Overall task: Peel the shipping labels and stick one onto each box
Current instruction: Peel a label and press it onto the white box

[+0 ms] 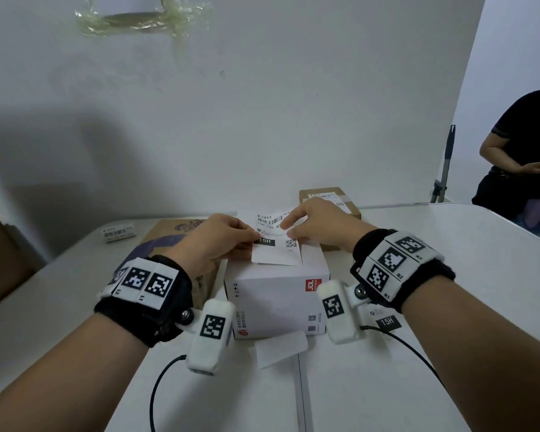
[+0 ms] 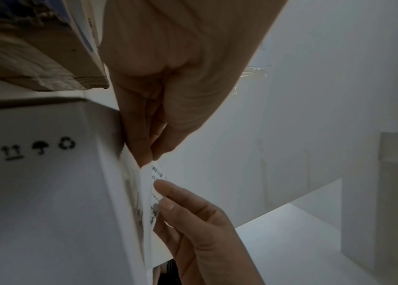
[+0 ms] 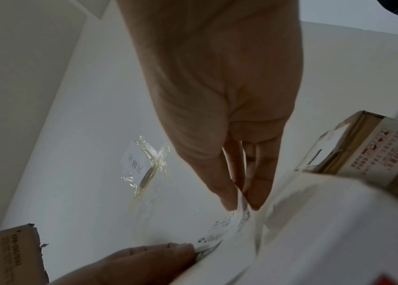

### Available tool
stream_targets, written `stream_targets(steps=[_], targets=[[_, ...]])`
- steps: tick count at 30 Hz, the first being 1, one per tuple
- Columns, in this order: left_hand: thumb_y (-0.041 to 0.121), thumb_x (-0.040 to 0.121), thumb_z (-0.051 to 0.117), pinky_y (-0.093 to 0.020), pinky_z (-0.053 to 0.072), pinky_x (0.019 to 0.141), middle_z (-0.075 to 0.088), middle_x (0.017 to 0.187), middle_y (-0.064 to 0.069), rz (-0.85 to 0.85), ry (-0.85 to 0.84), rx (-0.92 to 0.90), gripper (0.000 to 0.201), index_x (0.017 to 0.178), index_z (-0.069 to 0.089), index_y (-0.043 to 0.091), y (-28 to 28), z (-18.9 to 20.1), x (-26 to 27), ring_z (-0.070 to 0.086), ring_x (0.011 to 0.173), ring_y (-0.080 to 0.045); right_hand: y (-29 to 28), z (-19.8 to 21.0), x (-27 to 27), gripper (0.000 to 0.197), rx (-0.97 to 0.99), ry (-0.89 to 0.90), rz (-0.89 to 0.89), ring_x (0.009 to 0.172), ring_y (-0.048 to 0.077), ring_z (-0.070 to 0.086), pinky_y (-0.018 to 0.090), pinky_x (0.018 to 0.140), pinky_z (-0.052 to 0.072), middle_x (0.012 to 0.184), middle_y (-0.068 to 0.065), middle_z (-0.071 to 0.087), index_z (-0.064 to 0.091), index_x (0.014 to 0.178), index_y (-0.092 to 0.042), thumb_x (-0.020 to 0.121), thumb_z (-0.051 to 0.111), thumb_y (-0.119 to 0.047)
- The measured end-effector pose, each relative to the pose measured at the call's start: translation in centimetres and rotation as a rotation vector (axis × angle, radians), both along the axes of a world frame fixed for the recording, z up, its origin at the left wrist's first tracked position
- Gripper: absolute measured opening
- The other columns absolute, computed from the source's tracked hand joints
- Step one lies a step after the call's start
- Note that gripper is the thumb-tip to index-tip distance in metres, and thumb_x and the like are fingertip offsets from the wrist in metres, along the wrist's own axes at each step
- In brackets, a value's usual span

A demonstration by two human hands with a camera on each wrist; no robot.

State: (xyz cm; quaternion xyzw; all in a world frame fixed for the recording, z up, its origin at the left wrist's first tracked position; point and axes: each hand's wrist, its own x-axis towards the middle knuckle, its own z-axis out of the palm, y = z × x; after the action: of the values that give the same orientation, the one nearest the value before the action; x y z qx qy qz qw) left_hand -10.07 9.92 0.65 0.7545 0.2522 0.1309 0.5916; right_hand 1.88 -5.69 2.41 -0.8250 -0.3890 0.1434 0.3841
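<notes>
Above the smooth white carton (image 1: pixel 278 285), a thin, glossy shipping label (image 1: pixel 275 241) printed with a barcode and a QR square hangs between both hands. The left hand (image 1: pixel 212 241) pinches its left edge; the right hand (image 1: pixel 315 226) pinches its right edge. Left of the carton lies a flat brown cardboard box (image 1: pixel 172 241); behind it, a small taped kraft box (image 1: pixel 340 198).

Both forearms bare, no sleeves. Left wrist band (image 1: pixel 144 299): black fabric, white panels printed with black square fiducial codes, marked "L1". Right wrist band (image 1: pixel 396 269): same make. Each carries a white camera pod (image 1: pixel 211 333) bearing one code, fixed by a silver screw (image 1: pixel 186 313). Thin black cable (image 1: pixel 156 391) trails from each pod.
</notes>
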Motion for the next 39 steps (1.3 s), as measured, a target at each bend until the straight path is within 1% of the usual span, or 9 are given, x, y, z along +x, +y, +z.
stream_targets(steps=[5, 8, 13, 20, 22, 25, 32, 36, 39], targets=[[0.006, 0.086, 0.070, -0.018, 0.054, 0.051, 0.066, 0.080, -0.017, 0.004, 0.010, 0.012, 0.007, 0.082, 0.066, 0.001, -0.1, 0.1, -0.1, 0.063, 0.056, -0.016, 0.3, 0.0, 0.2, 0.024, -0.015, 0.014, 0.000, 0.100, 0.021, 0.067, 0.036, 0.093, 0.054, 0.115, 0.004, 0.067, 0.073, 0.107, -0.012, 0.084, 0.069, -0.007], [0.006, 0.086, 0.070, -0.019, 0.055, 0.051, 0.066, 0.079, -0.016, 0.002, 0.029, 0.030, 0.007, 0.083, 0.066, 0.001, -0.2, 0.2, -0.1, 0.064, 0.054, -0.015, 0.2, -0.2, 0.1, 0.025, -0.013, 0.061, 0.002, 0.099, 0.025, 0.069, 0.035, 0.091, 0.056, 0.111, 0.007, 0.068, 0.072, 0.108, -0.011, 0.084, 0.069, -0.004], [0.004, 0.087, 0.068, -0.018, 0.054, 0.048, 0.063, 0.071, -0.012, -0.007, 0.049, 0.050, 0.007, 0.089, 0.064, -0.002, -0.5, 0.4, -0.2, 0.062, 0.044, -0.009, 0.1, -0.4, -0.1, 0.026, -0.033, 0.010, 0.008, 0.097, 0.020, 0.067, 0.033, 0.095, 0.053, 0.112, 0.006, 0.068, 0.073, 0.109, -0.015, 0.084, 0.069, -0.007], [0.005, 0.087, 0.068, -0.016, 0.051, 0.046, 0.065, 0.069, -0.011, 0.001, 0.083, 0.109, 0.006, 0.086, 0.064, 0.001, -0.9, 0.7, -0.4, 0.062, 0.043, -0.007, 0.1, -0.4, -0.2, 0.031, -0.095, -0.024, 0.025, 0.109, 0.017, 0.058, 0.036, 0.103, 0.047, 0.106, -0.002, 0.059, 0.072, 0.112, -0.018, 0.083, 0.072, -0.009], [0.005, 0.087, 0.069, -0.016, 0.051, 0.046, 0.066, 0.069, -0.011, 0.000, 0.092, 0.129, 0.006, 0.086, 0.065, 0.001, -1.0, 0.8, -0.3, 0.062, 0.043, -0.007, 0.1, -0.4, -0.2, 0.031, -0.103, -0.039, 0.026, 0.104, 0.015, 0.056, 0.031, 0.101, 0.046, 0.100, -0.006, 0.057, 0.071, 0.112, -0.018, 0.082, 0.072, -0.009], [0.004, 0.087, 0.068, -0.016, 0.051, 0.045, 0.065, 0.070, -0.012, 0.000, 0.101, 0.147, 0.005, 0.087, 0.065, 0.000, -1.1, 0.9, -0.3, 0.062, 0.042, -0.007, 0.0, -0.4, -0.3, 0.031, -0.107, -0.066, 0.025, 0.093, 0.013, 0.053, 0.023, 0.087, 0.042, 0.083, -0.012, 0.053, 0.071, 0.112, -0.020, 0.083, 0.072, -0.010], [0.005, 0.085, 0.070, -0.017, 0.051, 0.045, 0.066, 0.067, -0.010, 0.004, 0.118, 0.175, 0.008, 0.080, 0.064, 0.003, -1.0, 0.8, -0.1, 0.062, 0.042, -0.008, 0.0, -0.4, -0.6, 0.032, -0.118, -0.058, 0.027, 0.086, 0.013, 0.055, 0.025, 0.086, 0.046, 0.081, -0.011, 0.051, 0.069, 0.113, -0.020, 0.083, 0.072, -0.010], [0.005, 0.084, 0.071, -0.018, 0.051, 0.045, 0.066, 0.066, -0.010, 0.002, 0.133, 0.183, 0.009, 0.078, 0.064, 0.005, -0.9, 0.8, -0.1, 0.062, 0.042, -0.009, -0.1, -0.5, -0.5, 0.032, -0.128, -0.085, 0.026, 0.071, 0.000, 0.049, 0.019, 0.078, 0.039, 0.076, -0.017, 0.047, 0.068, 0.115, -0.019, 0.085, 0.070, -0.010], [0.004, 0.084, 0.071, -0.017, 0.051, 0.044, 0.065, 0.066, -0.010, 0.001, 0.135, 0.195, 0.008, 0.081, 0.064, 0.002, -1.1, 0.9, -0.1, 0.061, 0.041, -0.009, -0.2, -0.5, -0.7, 0.034, -0.148, -0.099, 0.015, 0.095, 0.010, 0.056, 0.022, 0.087, 0.041, 0.087, -0.014, 0.053, 0.067, 0.118, -0.019, 0.085, 0.070, -0.013]])
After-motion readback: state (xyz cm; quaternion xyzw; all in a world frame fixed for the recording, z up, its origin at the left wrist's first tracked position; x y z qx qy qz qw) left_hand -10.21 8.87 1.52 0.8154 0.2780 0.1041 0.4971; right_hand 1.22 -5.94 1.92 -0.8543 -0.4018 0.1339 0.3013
